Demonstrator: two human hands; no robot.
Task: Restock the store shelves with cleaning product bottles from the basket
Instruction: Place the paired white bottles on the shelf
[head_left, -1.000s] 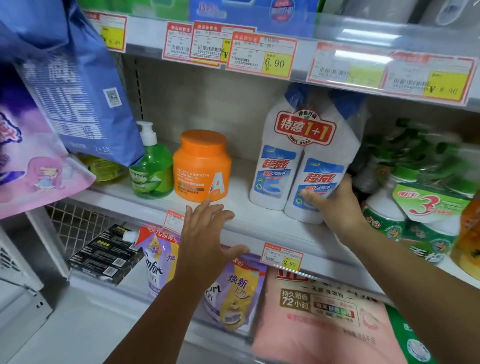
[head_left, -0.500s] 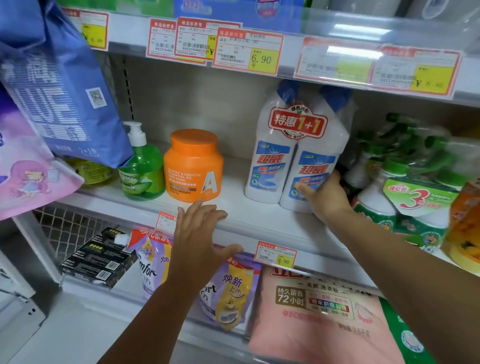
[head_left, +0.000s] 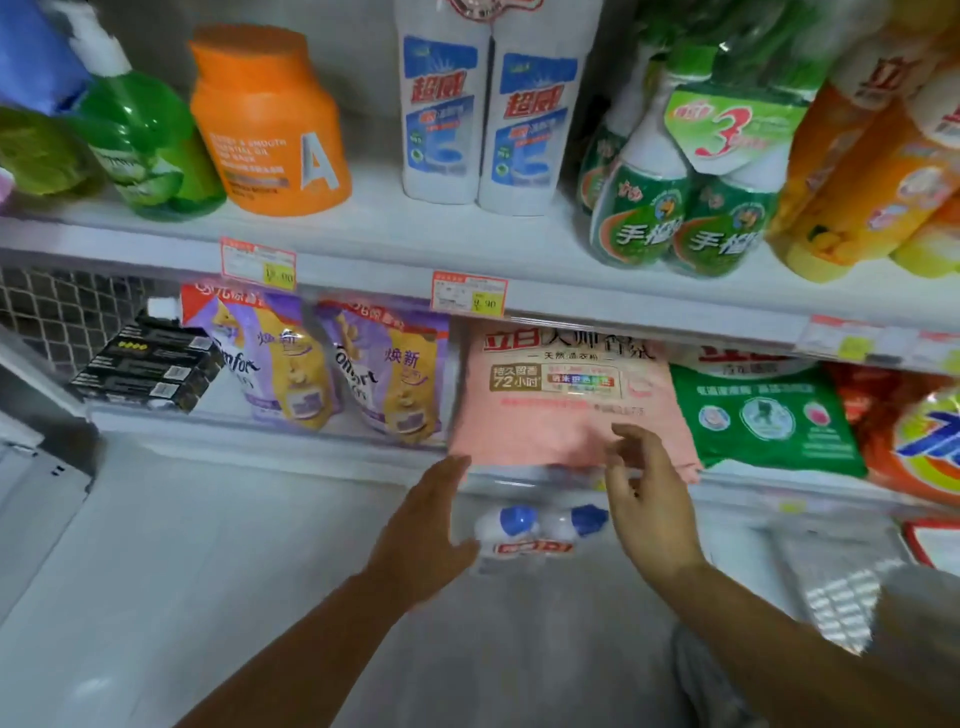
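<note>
Twin-pk bottles (head_left: 447, 130) on shelf (head_left: 415, 228), upright (label 超威)

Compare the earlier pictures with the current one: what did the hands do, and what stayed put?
The right hand has left the shelved twin pack and dropped down; the left hand dropped from the shelf edge too. Both now flank a blue-capped twin pack lower down, open, no grip visible. The shelved pack, orange jar and green pump bottle stayed put.
</note>
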